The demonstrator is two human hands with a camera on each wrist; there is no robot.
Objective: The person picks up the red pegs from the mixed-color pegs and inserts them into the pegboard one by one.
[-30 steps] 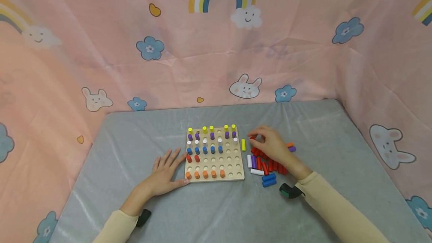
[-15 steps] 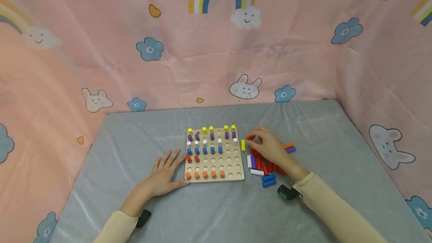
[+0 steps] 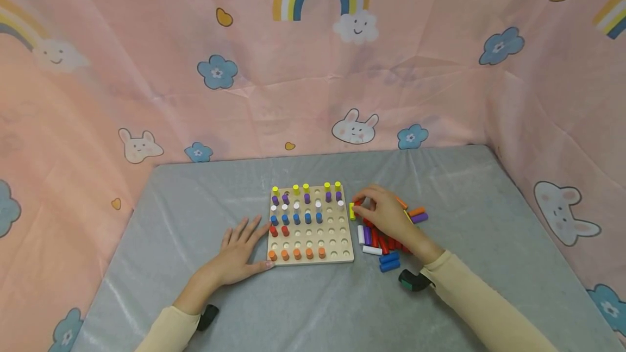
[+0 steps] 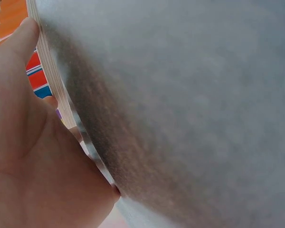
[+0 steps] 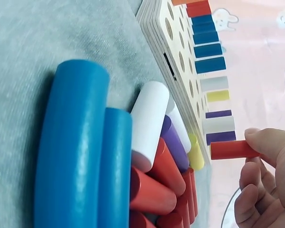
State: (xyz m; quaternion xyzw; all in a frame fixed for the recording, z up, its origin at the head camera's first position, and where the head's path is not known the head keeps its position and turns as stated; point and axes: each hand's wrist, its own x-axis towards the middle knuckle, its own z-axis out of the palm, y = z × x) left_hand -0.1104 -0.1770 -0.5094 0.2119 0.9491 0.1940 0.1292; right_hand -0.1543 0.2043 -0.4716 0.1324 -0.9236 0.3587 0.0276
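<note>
My right hand (image 3: 388, 216) pinches a red peg (image 5: 233, 149) between thumb and fingers, raised beside the right edge of a wooden pegboard (image 3: 339, 247). Spread along the board's left side is my left hand (image 3: 235, 259), its thumb and fingertips at the edge. Standing in the board are rows of yellow pegs (image 3: 295, 189), purple pegs (image 3: 307, 199), white pegs (image 3: 296, 207), blue pegs (image 3: 296, 219) and orange pegs (image 3: 297, 255), plus two red pegs (image 3: 286, 231). Bare holes show mostly toward the right. A loose yellow peg (image 3: 351, 212) lies along the board's right edge.
Loose red pegs (image 5: 154, 194) lie heaped under my right hand. Around them are two blue pegs (image 3: 389, 262), a white peg (image 3: 373, 251), a purple peg (image 3: 419, 218) and an orange peg (image 3: 417, 211). A grey cloth covers the table (image 3: 293, 314); pink printed fabric (image 3: 274, 91) surrounds it.
My right hand has moved left from over the heap toward the board, carrying the red peg. Another orange peg has come into sight behind it. My left hand stays put.
</note>
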